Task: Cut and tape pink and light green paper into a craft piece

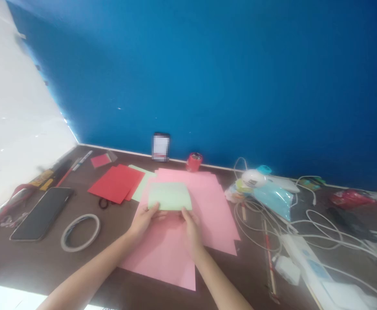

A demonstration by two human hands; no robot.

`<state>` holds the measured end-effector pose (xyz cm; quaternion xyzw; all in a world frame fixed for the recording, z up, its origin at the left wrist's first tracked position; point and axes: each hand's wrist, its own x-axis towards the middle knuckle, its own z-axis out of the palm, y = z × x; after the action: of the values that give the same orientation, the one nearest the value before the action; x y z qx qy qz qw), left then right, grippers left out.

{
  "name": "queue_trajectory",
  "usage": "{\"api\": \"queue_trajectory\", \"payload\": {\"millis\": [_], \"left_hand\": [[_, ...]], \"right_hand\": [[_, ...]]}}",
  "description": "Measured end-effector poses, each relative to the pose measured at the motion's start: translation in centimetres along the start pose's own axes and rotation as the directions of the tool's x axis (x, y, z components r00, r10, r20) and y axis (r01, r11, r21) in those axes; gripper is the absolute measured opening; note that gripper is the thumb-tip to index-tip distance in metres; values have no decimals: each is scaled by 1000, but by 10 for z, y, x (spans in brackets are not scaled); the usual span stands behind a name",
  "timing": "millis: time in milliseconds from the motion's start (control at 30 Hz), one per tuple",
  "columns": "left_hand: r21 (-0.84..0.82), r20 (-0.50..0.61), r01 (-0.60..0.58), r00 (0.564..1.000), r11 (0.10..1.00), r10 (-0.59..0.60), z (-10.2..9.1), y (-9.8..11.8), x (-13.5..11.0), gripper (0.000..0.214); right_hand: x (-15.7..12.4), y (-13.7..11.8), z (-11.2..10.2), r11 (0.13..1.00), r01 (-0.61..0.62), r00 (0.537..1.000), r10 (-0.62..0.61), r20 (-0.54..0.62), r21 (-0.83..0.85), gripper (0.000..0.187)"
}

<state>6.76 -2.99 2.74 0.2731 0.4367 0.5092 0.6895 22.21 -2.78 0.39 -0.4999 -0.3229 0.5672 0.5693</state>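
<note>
While holding the green sheet [169, 195] by its near edge only, take an unwanted crease as the closest risk. Note the left hand [144, 218] gripping near the left corner, thumb on top and fingers below, and the right hand [191, 226] pinching similarly near the right corner. See the sheet above the pink sheets [172, 252], slightly curved; impossible to tell whether single or folded, or whether touching the pink below. Under too hard a press of the thumbs, could dent or wrinkle, being probably thin. Under an uneven pull between both hands, could go crooked, or even tear at the edge. Beware also of forearms dropping low: could push the pink sheets out of their overlap, by friction alone. To the left, mind the second green sheet [143, 189], lying partly under the red sheets [115, 183]; perhaps easy to drag together with them. With a wide swing of the left arm, could knock the tape [75, 248], near the forearm, towards the phone [42, 213]. With a wide swing to the right, could bump the power strip [306, 263], well apart for now.
</note>
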Motion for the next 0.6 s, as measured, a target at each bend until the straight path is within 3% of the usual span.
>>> {"api": "queue_trajectory", "payload": {"millis": [300,600], "left_hand": [[-99,-42,-45,998,994,41,-5,0,5,27],[-289,69,23,998,957,-3,-12,2,11,41]], "right_hand": [[6,-1,-8,998,48,996,-51,-73,-34,28],[5,-2,-9,998,57,997,-56,-51,10,25]]}}
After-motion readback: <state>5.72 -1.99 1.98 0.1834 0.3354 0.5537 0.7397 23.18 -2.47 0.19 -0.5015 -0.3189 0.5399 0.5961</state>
